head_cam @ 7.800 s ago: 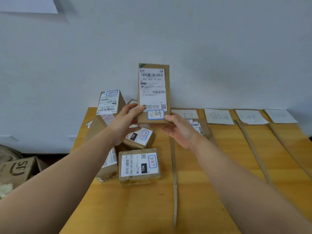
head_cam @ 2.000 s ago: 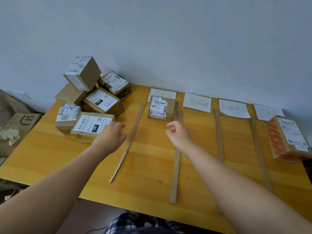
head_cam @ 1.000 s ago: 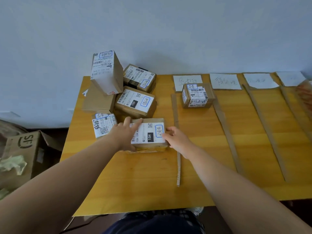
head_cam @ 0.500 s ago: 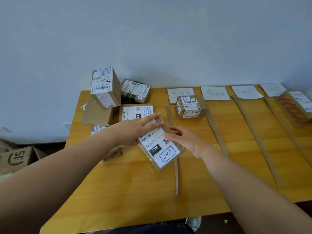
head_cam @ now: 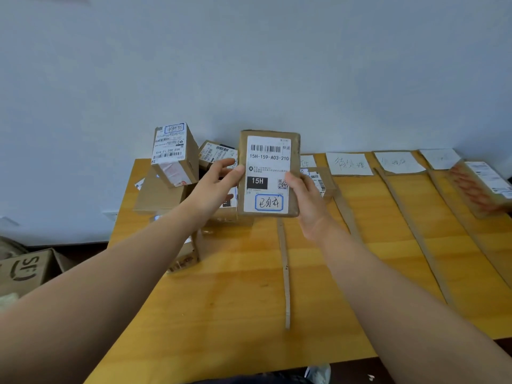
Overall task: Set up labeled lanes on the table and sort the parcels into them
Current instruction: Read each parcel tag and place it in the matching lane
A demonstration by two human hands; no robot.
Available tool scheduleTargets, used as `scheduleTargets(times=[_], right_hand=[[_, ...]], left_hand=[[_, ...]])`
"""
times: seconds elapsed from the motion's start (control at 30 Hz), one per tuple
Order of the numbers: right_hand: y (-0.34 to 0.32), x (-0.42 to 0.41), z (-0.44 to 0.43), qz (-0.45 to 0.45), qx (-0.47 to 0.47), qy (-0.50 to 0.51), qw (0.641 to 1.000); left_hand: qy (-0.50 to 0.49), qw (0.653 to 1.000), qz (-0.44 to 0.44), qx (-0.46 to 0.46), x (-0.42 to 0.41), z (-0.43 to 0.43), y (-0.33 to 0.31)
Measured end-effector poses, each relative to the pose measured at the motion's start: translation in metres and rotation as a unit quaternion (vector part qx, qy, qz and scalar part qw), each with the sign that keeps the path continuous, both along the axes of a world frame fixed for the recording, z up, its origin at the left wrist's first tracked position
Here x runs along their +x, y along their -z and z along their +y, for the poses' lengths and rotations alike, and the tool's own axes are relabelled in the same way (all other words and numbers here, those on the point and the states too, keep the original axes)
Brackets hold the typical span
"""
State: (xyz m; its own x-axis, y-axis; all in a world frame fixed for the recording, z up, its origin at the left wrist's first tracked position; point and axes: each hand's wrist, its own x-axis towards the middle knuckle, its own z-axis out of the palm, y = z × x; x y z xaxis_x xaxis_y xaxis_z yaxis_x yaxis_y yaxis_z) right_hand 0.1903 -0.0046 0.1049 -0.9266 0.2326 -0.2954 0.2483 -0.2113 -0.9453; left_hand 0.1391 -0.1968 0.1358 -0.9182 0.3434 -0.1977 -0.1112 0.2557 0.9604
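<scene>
both hands hold one flat brown parcel point(head_cam: 269, 173) upright above the far middle of the wooden table point(head_cam: 238, 295), its white label facing the camera. the left hand point(head_cam: 214, 187) grips the parcel's left edge, thumb on the front face near the label and the other fingers curled partly open toward the back. the right hand point(head_cam: 304, 200) clasps the right edge lower down, thumb pressed on the front beside the qr code, palm and remaining fingers wrapped behind. the label reads 15h-159-a03-210, with a black 15h block and a blue-framed handwritten sticker at the bottom. the parcel sits between the two hands, lifted clear of the tabletop. behind and left of it is the pile of unsorted parcels point(head_cam: 177, 173), the tallest one standing on end at the far left. just right of the held parcel, partly hidden by the right hand, a small parcel point(head_cam: 321, 178) lies in the first lane. cardboard strips point(head_cam: 285, 273) run near to far, dividing the lanes, and paper lane labels point(head_cam: 348, 163) lie along the far edge. an orange-patterned parcel point(head_cam: 480, 187) rests in the far right lane.
</scene>
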Motion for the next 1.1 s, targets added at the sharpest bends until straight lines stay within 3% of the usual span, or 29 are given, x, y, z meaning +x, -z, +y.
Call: scheduleTargets(times=[0.1, 0.77, 1.1], right_hand=[[-0.008, -0.004, 0.002, 0.013, 0.014, 0.017, 1.000], [-0.023, -0.005, 0.005, 0.044, 0.073, 0.048, 0.995], [-0.034, 0.031, 0.048, 0.046, 0.105, 0.059, 0.992]], left_hand=[[-0.018, 0.999, -0.007, 0.030, 0.001, 0.001, -0.003], [-0.024, 1.000, 0.003, -0.001, 0.006, 0.002, -0.007], [0.050, 0.998, -0.008, 0.025, 0.023, 0.056, -0.020]])
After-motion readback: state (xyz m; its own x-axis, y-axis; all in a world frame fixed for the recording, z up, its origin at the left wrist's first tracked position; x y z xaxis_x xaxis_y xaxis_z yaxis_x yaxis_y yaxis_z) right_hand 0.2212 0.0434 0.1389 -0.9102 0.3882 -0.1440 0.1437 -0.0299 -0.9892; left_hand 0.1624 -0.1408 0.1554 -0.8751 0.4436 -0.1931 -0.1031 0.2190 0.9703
